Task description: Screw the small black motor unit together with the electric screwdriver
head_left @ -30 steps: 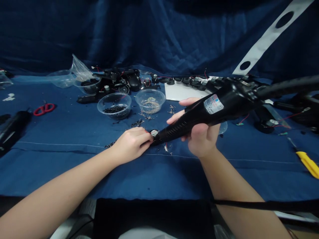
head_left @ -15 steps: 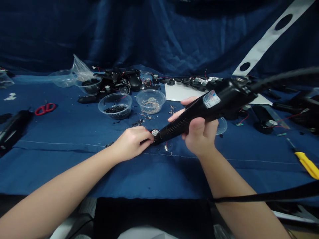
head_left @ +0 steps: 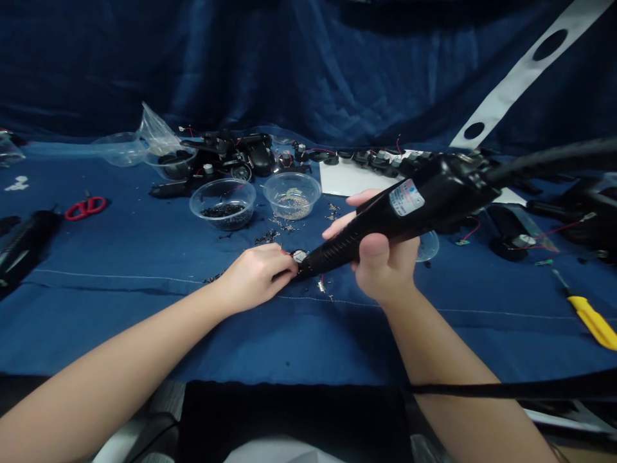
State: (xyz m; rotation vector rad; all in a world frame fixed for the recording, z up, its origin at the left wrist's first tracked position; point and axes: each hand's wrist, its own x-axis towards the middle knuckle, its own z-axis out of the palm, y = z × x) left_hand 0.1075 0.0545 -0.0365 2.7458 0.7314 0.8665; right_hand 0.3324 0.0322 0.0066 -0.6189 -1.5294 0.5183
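My right hand [head_left: 383, 260] is wrapped round a black electric screwdriver [head_left: 409, 206] with a white and blue label, tilted down to the left. Its tip meets a small round metal part [head_left: 299, 256] on the blue cloth [head_left: 144, 302]. My left hand [head_left: 255, 276] rests on the cloth with fingers pinched at that small part, right beside the tool's tip. A thick black cable [head_left: 554, 154] leaves the tool's rear toward the right.
Two clear plastic bowls, one with dark screws [head_left: 222, 204] and one with silvery bits [head_left: 292, 195], stand behind my hands. Black parts with red wires [head_left: 226, 157] lie further back. Red scissors [head_left: 85, 208] sit left, a yellow knife [head_left: 592, 320] right, white paper [head_left: 347, 180] behind.
The screwdriver's rear end swung slightly, dipping and rising again, while its tip stayed on the small part. My left hand kept its place.
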